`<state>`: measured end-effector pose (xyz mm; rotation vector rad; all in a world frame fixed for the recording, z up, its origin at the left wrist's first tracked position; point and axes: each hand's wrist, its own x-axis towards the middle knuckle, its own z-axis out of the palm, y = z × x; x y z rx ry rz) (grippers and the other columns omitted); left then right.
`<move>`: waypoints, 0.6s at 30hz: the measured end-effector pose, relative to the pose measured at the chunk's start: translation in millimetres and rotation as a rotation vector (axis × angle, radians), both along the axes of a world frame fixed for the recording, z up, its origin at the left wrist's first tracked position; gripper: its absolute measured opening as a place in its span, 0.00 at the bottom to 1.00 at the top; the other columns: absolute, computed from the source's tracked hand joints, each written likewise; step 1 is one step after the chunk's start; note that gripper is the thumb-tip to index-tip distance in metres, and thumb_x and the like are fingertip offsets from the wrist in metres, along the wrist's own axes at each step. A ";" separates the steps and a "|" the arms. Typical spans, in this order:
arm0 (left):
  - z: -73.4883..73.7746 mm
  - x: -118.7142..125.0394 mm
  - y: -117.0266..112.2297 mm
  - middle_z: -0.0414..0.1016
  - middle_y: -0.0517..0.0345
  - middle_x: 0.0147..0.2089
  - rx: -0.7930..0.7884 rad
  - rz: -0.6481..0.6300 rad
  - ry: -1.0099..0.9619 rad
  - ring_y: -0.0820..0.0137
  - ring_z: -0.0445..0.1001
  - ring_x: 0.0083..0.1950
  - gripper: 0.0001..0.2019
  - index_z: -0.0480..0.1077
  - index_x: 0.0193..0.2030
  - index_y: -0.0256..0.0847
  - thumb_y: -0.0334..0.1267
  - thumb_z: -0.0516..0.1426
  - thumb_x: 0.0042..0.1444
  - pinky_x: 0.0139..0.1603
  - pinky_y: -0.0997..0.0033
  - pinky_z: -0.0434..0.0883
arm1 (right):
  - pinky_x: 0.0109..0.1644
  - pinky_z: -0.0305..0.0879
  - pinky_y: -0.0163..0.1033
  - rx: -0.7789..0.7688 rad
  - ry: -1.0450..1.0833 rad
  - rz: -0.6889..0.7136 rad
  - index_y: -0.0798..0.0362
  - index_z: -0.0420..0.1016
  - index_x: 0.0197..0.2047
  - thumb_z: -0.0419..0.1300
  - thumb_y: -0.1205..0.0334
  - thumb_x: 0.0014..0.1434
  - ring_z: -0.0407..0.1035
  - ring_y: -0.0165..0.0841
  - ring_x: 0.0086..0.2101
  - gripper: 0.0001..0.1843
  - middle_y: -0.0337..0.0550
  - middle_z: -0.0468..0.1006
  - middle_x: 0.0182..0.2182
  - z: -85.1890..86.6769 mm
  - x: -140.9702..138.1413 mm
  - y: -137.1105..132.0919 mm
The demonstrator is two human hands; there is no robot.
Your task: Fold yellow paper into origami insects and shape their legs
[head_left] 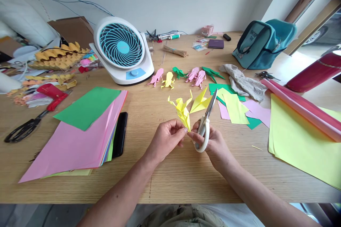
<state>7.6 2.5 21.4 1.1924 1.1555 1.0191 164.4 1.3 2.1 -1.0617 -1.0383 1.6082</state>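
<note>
Near the table's front my left hand (165, 136) is closed, pinching the lower end of a yellow folded-paper figure (182, 109). Several thin, pointed limbs stick up and out from this figure. My right hand (217, 145) grips a pair of scissors (211, 104) with cream handles, blades pointing up and away and looking closed. Its thumb and fingertips also meet the figure's lower tip, beside my left thumb. Just behind the scissors lies another yellow folded piece (199, 101). Finished-looking paper animals stand farther back: a yellow one (168, 80), pink ones (156, 77) and green ones (179, 72).
A white fan (121, 48) stands at back left. Stacked coloured paper (77, 145), a black phone (120, 134) and red-and-black shears (39, 120) lie left. Paper offcuts (234, 108), a grey cloth (245, 81), yellow sheets (298, 149), a teal bag (266, 46) and a red bottle (314, 71) are right.
</note>
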 end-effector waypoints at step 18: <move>15.9 -23.8 6.1 0.70 0.63 0.26 0.232 0.240 0.034 0.76 0.70 0.27 0.08 0.64 0.29 0.39 0.37 0.56 0.57 0.28 0.78 0.72 | 0.32 0.55 0.37 0.131 -0.306 0.521 0.53 0.67 0.35 0.53 0.35 0.61 0.60 0.31 0.28 0.26 0.39 0.69 0.27 7.9 5.8 -15.5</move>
